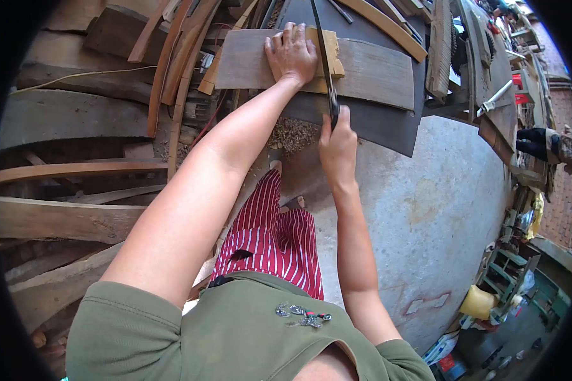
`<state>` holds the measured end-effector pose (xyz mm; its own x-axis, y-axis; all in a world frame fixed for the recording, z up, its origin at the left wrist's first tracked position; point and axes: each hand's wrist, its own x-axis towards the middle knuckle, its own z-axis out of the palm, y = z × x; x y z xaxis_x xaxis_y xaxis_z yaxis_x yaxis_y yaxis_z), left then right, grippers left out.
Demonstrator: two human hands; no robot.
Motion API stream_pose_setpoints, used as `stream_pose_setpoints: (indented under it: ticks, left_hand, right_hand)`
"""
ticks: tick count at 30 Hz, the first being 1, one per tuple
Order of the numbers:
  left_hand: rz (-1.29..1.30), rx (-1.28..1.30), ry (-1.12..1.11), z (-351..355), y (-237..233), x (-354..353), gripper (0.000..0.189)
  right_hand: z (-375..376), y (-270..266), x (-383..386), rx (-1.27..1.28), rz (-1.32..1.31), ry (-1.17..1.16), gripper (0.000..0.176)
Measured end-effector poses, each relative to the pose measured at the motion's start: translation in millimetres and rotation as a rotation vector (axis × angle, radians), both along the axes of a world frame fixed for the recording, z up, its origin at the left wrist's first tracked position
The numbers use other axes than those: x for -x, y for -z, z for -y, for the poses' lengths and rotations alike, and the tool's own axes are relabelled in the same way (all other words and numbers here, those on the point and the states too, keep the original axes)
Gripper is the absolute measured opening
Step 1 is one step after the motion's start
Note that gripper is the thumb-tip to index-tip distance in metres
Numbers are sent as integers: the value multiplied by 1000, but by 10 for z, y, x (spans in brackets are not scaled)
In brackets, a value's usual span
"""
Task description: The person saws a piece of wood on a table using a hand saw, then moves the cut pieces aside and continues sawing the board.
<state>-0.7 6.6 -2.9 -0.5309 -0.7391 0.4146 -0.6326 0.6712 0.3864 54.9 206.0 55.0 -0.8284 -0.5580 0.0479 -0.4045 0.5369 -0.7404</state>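
Note:
A hand saw (325, 57) with a long dark blade stands over a yellowish wood block (337, 58). My right hand (339, 149) is wrapped round the saw's handle near the front edge of the dark work surface (375, 127). Under the block lies a wide grey-brown board (381, 73). My left hand (292, 54) lies flat on the block's left part and the board, its fingers pointing away from me. The blade is just right of my left hand. Whether its teeth are in the wood cannot be made out.
Curved wood pieces (70, 170) are piled at the left. Wood shavings (292, 135) lie below the board. Round toothed blades stand at the upper right. Another person (560, 145) is at the far right, near a yellow container (478, 303).

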Motion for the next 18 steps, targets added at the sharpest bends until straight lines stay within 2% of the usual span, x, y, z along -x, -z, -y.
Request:
stream_pose_setpoints:
  ticks: [4, 6, 7, 8, 13, 15, 17, 18]
  left_hand:
    - [5, 23, -8, 2, 34, 2, 49]
    - [11, 12, -11, -14, 6, -28, 49]
    - [9, 1, -2, -22, -20, -25, 49]
    - [0, 1, -3, -12, -50, -14, 49]
    - [-4, 9, -7, -11, -1, -16, 48]
    - [1, 12, 3, -5, 9, -16, 48]
    - [-4, 22, -3, -6, -7, 22, 48]
    - [-7, 25, -2, -17, -5, 14, 48]
  right_hand:
    - [-652, -97, -487, 32, 48, 13, 18]
    - [-720, -176, -505, 16, 99, -1, 18]
    - [-713, -226, -489, 3, 141, 6, 18]
    - [-606, -225, -403, -4, 49, -13, 18]
    - [194, -54, 147, -47, -17, 0, 19]
    - [132, -35, 121, -72, -51, 19, 19]
    - [-81, -63, -56, 27, -13, -9, 19]
    - [-264, -66, -193, -20, 2, 3, 18]
